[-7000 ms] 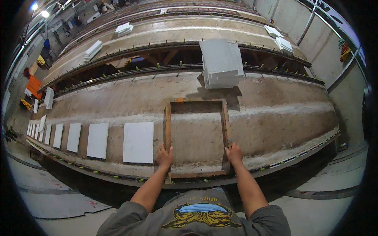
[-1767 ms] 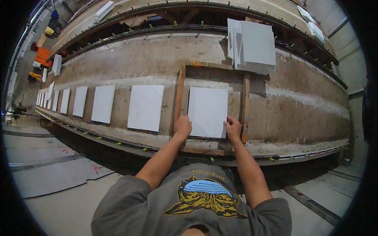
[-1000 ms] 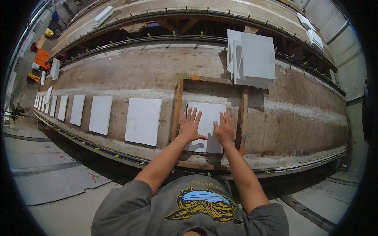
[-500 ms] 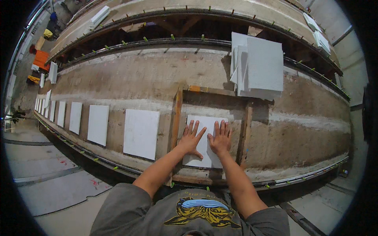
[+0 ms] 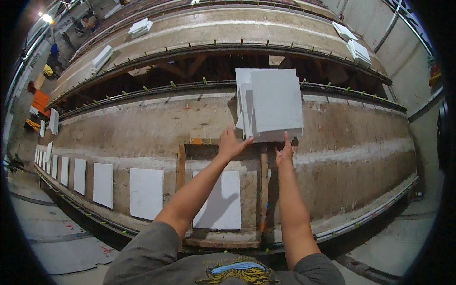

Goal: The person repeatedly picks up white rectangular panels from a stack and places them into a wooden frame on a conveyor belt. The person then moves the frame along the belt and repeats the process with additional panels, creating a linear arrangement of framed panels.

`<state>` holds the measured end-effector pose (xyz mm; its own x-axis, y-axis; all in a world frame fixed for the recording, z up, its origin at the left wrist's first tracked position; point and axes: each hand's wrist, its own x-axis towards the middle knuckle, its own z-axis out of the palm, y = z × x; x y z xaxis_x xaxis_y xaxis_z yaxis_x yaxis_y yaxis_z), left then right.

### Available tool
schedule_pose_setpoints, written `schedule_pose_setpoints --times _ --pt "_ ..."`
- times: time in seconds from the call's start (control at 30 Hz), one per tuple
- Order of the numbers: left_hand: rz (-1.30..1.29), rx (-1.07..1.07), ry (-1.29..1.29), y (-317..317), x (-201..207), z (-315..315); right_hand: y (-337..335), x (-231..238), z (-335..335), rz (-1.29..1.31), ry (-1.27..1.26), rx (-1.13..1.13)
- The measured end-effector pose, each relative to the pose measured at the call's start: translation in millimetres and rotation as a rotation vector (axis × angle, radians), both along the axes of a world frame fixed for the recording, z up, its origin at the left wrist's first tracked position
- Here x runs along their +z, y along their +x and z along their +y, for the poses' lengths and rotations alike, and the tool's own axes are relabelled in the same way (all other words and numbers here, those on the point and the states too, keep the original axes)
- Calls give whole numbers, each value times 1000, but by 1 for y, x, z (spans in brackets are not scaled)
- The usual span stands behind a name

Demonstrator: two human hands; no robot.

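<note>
A stack of flat white pieces [image 5: 276,100], their material unclear, sits beyond the wooden frame on the long table [image 5: 342,190]. My left hand [image 5: 230,145] is at the near left corner of the stack, thumb stretched toward it and fingers apart. At the stack's near edge, my right hand [image 5: 285,153] has its index finger pointing up against the side; some of its other fingers are hidden. One white piece [image 5: 218,199] lies flat inside the wooden frame [image 5: 181,166], partly behind my left forearm.
To the left, a row of spaced white pieces [image 5: 146,192] runs along the near edge. A rail with small green clips [image 5: 205,80] borders the table's far side. Another long table behind carries more white stacks [image 5: 358,51]. An orange object [image 5: 40,102] stands at far left.
Both hands have left the white piece in the frame, where they were pressing flat, and reached forward to the stack. The view has tilted up and shifted right.
</note>
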<state>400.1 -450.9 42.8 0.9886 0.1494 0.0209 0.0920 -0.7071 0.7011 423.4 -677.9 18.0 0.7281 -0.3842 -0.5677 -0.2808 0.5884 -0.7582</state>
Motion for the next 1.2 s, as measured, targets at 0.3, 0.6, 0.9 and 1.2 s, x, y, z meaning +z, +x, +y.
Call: schedule_pose_setpoints --times 0.3,0.6,0.9,1.2 --pt "270 152 -109 118 2 -41 46 3 7 376 -83 -33" --pt "184 259 -41 191 6 -16 116 20 27 70 -57 68" --pt "171 348 73 169 29 -31 113 4 9 -106 -50 222" --pt "108 332 41 126 29 -30 86 13 11 -10 -62 213"
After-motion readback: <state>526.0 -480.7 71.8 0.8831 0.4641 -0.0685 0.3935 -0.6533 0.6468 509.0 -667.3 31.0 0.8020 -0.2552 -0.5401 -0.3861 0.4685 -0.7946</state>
